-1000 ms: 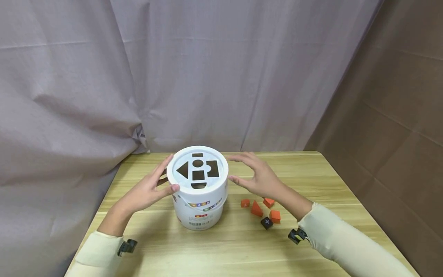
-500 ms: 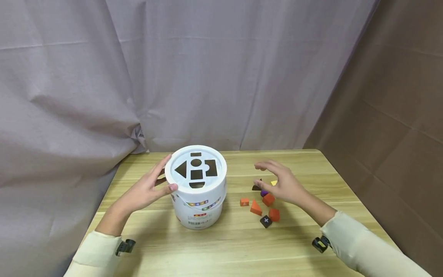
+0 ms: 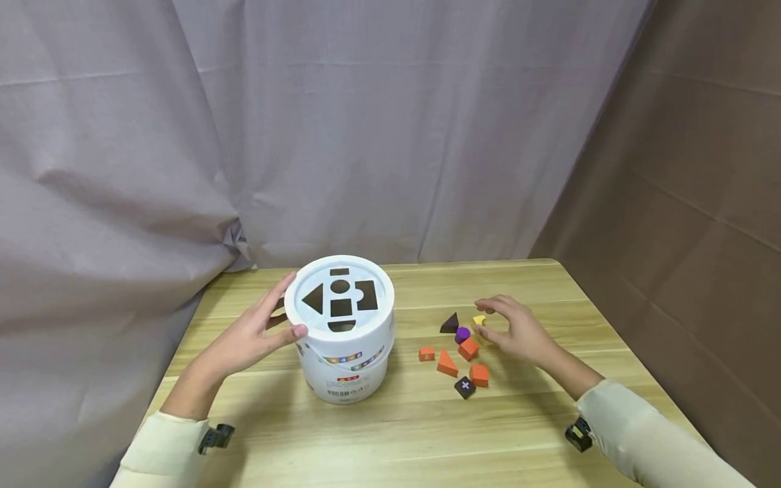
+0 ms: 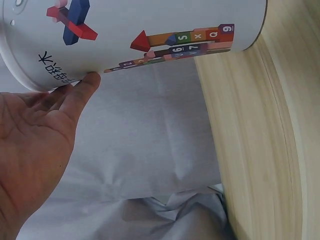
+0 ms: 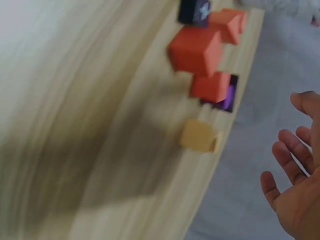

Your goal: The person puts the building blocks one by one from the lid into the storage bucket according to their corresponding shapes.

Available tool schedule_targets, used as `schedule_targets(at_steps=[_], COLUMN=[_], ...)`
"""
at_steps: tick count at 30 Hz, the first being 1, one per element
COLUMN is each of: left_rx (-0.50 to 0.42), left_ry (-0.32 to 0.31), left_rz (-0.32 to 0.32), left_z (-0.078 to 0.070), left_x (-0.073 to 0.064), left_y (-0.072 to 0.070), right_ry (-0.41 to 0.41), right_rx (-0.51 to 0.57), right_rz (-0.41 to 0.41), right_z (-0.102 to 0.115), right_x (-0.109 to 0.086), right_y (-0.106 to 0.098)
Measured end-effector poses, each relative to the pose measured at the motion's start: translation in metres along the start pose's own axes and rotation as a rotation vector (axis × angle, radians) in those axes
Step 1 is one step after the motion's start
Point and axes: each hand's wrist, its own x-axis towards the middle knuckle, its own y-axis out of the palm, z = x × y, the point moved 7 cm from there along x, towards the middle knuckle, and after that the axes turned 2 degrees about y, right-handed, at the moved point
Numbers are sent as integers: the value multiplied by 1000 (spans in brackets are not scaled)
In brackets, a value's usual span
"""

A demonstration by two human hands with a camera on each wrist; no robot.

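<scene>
A white bucket point(image 3: 344, 376) with printed pictures stands upright on the wooden table; its lid point(image 3: 314, 325) has several shaped cut-outs. My left hand point(image 3: 259, 332) rests against the bucket's left side, thumb at the lid's front rim, the other fingers fairly straight along the wall. My right hand point(image 3: 518, 332) hovers over a yellow block point(image 3: 478, 319), fingers loosely bent and apart from the thumb, which partly hides the block in the head view. The right wrist view shows that yellow block point(image 5: 197, 136) on the table, apart from the fingers.
Left of the right hand lie a black triangular block point(image 3: 449, 323), a purple cylinder point(image 3: 462, 335), several orange blocks point(image 3: 447, 364) and a black block with a plus sign point(image 3: 465, 388). Grey curtain point(image 3: 366, 135) hangs behind the table point(image 3: 390, 440), brown cloth point(image 3: 689, 203) at right.
My right hand has moved away from the bucket's right side, rightward to above the yellow block, uncovering the black triangle and purple cylinder. The left hand has stayed at the bucket.
</scene>
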Motion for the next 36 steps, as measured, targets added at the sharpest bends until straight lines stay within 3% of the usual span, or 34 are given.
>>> schedule_targets(at_steps=[10, 15, 21, 30, 36], left_rx=[6, 12, 9, -7, -8], left_ry=[-3, -4, -4, 7, 9], left_rz=[0, 0, 1, 1, -3], left_z=[3, 3, 3, 3, 3], left_x=[-1, -1, 0, 0, 0], left_y=[0, 0, 0, 0, 1], right_ry=[113, 121, 118, 93, 104], right_rx=[-37, -35, -29, -171, -173], right_rz=[82, 91, 101, 223, 265], right_z=[-46, -59, -65, -58, -56], right_x=[-19, -23, -24, -13, -10], right_y=[20, 29, 37, 53, 56])
